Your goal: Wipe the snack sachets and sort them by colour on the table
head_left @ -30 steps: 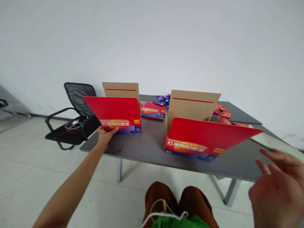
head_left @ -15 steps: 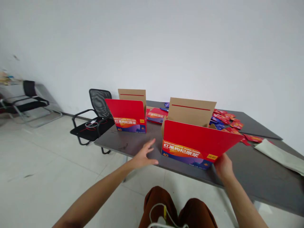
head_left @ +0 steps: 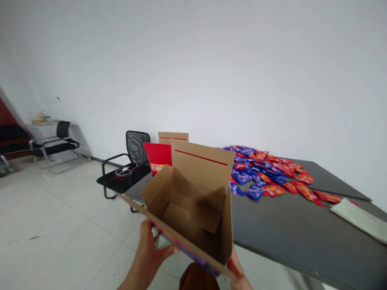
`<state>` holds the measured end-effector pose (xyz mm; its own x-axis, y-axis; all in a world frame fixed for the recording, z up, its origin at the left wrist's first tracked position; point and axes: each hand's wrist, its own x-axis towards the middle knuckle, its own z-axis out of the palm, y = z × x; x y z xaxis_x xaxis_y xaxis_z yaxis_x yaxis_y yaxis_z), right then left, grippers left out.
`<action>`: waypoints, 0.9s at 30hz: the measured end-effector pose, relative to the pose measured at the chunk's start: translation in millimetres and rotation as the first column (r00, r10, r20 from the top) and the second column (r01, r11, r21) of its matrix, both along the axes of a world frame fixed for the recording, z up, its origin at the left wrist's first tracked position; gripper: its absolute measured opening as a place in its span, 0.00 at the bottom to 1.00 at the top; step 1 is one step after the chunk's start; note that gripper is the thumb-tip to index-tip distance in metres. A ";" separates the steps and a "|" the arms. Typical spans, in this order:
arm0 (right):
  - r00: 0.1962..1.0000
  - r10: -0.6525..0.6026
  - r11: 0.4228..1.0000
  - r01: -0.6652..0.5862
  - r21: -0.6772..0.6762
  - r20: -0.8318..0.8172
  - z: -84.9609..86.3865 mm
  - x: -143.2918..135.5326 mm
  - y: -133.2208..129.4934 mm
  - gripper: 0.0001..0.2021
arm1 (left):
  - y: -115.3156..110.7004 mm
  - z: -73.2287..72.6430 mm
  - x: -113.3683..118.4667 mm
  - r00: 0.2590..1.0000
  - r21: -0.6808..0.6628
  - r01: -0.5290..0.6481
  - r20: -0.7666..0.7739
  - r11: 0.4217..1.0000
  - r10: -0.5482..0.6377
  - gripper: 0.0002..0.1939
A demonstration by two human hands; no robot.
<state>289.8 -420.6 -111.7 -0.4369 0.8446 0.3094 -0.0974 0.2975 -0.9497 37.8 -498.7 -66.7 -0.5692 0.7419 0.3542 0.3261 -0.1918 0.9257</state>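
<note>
The brown-lined cardboard box [head_left: 187, 199], erected but unfilled and unclosed, is gripped by the partly curled left hand [head_left: 151, 250] and right hand [head_left: 237, 270].

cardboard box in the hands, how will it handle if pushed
The cardboard box is probably light for its size, since its visible interior looks bare. Its straight walls suggest stiffness, though the raised flap may swing if jostled.

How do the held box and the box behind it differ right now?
The held box is tilted, its brown inside showing; the box behind stands upright, showing its red front flap. The left hand and right hand grip the held box; neither touches the box behind. Both are open, with brown back flaps.
</note>
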 end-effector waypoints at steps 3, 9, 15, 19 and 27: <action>0.992 0.126 0.992 -0.125 0.035 -0.029 37.9 -33.3 -23.4 0.48 | -24.8 8.8 -33.4 0.987 -0.025 -0.159 -0.039 0.987 0.158 0.43; 0.925 0.376 0.926 -0.376 0.011 -0.045 93.5 -71.5 -16.4 0.33 | -33.5 15.2 -79.5 0.968 -0.016 -0.250 -0.030 0.968 0.250 0.42; 0.944 0.323 0.944 -0.316 0.097 -0.066 75.2 -130.8 18.9 0.36 | 10.5 -2.3 -126.4 0.983 0.032 -0.179 -0.047 0.983 0.180 0.37; 0.959 0.284 0.942 -0.275 0.195 -0.021 50.9 -151.6 28.9 0.46 | 27.7 -5.3 -153.1 0.945 -0.047 -0.212 -0.263 0.976 0.193 0.35; 0.980 -0.180 0.971 0.164 0.175 0.083 37.1 -188.6 52.5 0.40 | 45.7 16.2 -164.7 0.907 -0.149 -0.243 -0.386 0.958 0.170 0.30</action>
